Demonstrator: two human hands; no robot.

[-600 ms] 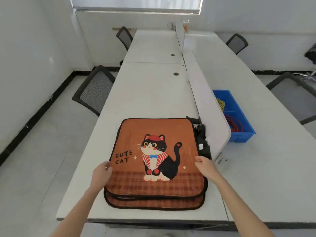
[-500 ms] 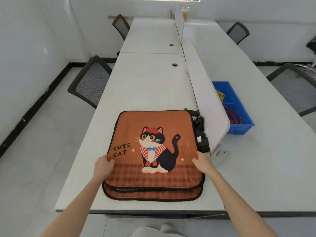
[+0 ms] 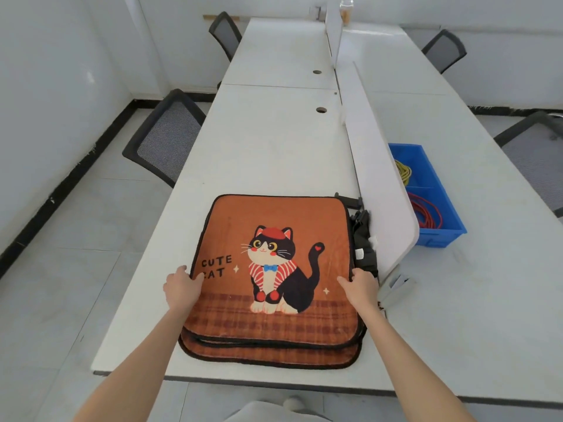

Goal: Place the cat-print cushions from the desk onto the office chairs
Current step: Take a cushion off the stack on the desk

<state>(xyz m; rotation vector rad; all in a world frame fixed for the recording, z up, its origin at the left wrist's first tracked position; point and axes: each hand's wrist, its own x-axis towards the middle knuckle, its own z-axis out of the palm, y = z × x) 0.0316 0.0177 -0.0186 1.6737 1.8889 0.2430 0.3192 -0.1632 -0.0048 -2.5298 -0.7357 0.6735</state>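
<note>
the top cushion [image 3: 274, 239] of a stack at the near end of the desk [image 3: 268, 153] was gripped at its side edges by the left hand [image 3: 182, 289] and right hand [image 3: 359, 289]. black straps [image 3: 364, 242] were wedged between stack and divider [image 3: 380, 190]. a blue bin [image 3: 441, 229] was seen beyond it, and the nearest office chair [image 3: 166, 138] stood at the desk's left.

Single head cam, wide-angle, looks forward and down from the desk [image 3: 268, 153] near end, along its length toward the far wall; nothing overlaps with another view.
</note>
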